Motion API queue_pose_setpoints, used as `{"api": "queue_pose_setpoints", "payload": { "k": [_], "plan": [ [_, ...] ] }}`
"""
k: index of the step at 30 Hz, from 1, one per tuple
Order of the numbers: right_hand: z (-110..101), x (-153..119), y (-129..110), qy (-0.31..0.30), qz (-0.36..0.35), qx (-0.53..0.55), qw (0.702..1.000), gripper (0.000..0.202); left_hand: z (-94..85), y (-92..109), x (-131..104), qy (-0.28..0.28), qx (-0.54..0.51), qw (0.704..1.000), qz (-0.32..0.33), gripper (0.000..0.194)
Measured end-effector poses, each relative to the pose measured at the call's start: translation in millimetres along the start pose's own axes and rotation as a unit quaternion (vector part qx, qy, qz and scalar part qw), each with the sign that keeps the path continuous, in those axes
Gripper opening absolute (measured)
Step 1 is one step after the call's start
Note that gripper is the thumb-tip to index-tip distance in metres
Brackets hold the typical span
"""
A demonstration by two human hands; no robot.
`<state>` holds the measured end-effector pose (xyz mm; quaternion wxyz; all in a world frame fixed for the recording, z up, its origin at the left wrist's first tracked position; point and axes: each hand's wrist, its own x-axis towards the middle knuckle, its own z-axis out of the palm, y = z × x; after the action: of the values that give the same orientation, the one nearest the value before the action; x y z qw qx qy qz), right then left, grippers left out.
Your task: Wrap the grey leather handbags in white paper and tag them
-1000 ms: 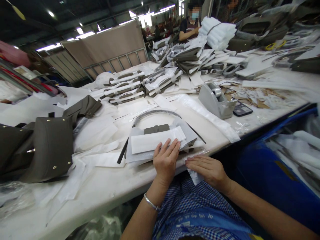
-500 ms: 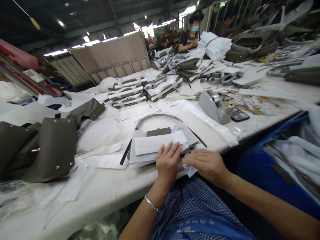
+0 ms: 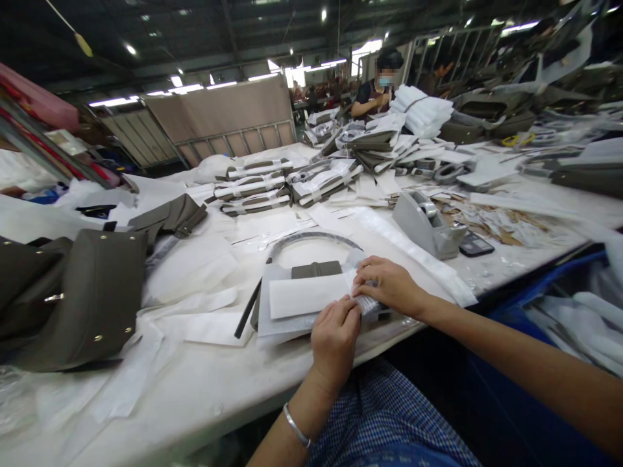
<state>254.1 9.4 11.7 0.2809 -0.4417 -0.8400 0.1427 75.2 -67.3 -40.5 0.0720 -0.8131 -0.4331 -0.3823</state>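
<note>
In front of me a dark grey-brown bag piece (image 3: 316, 269) lies on the table, partly covered by a translucent foam sheet (image 3: 267, 324) and a white foam strip (image 3: 304, 298). A plastic-wrapped curved handle (image 3: 311, 237) arches behind it. My left hand (image 3: 335, 334) is closed at the lower edge of the foam, its bent fingertips pressed against the wrapping. Just above it, my right hand (image 3: 387, 285) has its fingers pinched on the wrapping at the strip's right end. What lies under the fingertips is partly hidden.
A grey tape dispenser (image 3: 423, 227) and a phone (image 3: 476, 244) sit to the right. Dark bags (image 3: 92, 292) stand at the left. Several wrapped pieces (image 3: 256, 188) are stacked behind, with a masked person (image 3: 377, 97) beyond. The table edge (image 3: 292, 395) runs close to me.
My right hand has moved up from the lower right edge onto the strip's right end, and its fingers have bent into a pinch. My left fingers have curled more. The view has shifted slightly.
</note>
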Motion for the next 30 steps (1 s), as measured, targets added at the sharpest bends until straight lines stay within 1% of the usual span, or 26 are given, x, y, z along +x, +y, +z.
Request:
{"api": "queue_pose_setpoints", "payload": {
  "k": [4,9,11,14,16,18,20,22,24,26,28,30],
  "plan": [
    [0.0,10.3,1.3,-0.07,-0.008,-0.023,0.997,0.009,-0.9,0.8,0.5,-0.008,-0.001,1.0,-0.015,0.009],
    [0.8,20.6,4.4,-0.107,-0.006,-0.042,0.993,0.013,-4.9,0.8,3.2,-0.001,0.014,1.0,-0.013,0.01],
    [2.5,25.3,6.6,-0.115,-0.002,-0.036,0.993,0.013,-5.4,-0.4,4.1,-0.012,0.019,1.0,-0.006,0.014],
    [6.4,30.1,8.9,-0.109,0.003,-0.024,0.994,0.014,-5.1,-1.6,5.0,-0.036,0.024,0.999,0.005,0.025],
    [6.8,28.9,9.1,-0.099,0.003,-0.015,0.995,0.014,-4.8,-1.3,5.1,-0.038,0.031,0.999,0.012,0.027],
    [2.1,23.0,10.1,-0.091,-0.003,-0.006,0.996,0.01,-4.4,-0.4,4.6,-0.033,0.039,0.999,0.019,0.026],
    [-10.0,13.4,16.0,-0.066,-0.011,0.007,0.998,0.003,-3.8,0.2,3.6,-0.028,0.044,0.998,0.021,0.028],
    [-30.6,3.1,30.4,0.0,0.001,0.006,1.0,0.011,-2.7,-0.1,2.1,-0.023,0.047,0.998,0.022,0.031],
    [-58.6,-5.0,54.1,0.095,0.066,-0.038,0.993,0.019,-1.3,-1.3,0.6,-0.02,0.046,0.998,0.025,0.033],
    [-89.8,-8.7,83.9,0.166,0.163,-0.104,0.967,0.024,-0.2,-2.7,-0.4,-0.016,0.044,0.998,0.029,0.035],
    [-118.4,-7.5,114.1,0.186,0.232,-0.141,0.944,0.025,0.6,-3.7,-1.2,-0.016,0.042,0.998,0.032,0.035],
    [-139.2,-2.4,138.9,0.174,0.271,-0.148,0.935,0.02,1.0,-3.9,-1.7,-0.016,0.042,0.998,0.032,0.034]
  ]
}}
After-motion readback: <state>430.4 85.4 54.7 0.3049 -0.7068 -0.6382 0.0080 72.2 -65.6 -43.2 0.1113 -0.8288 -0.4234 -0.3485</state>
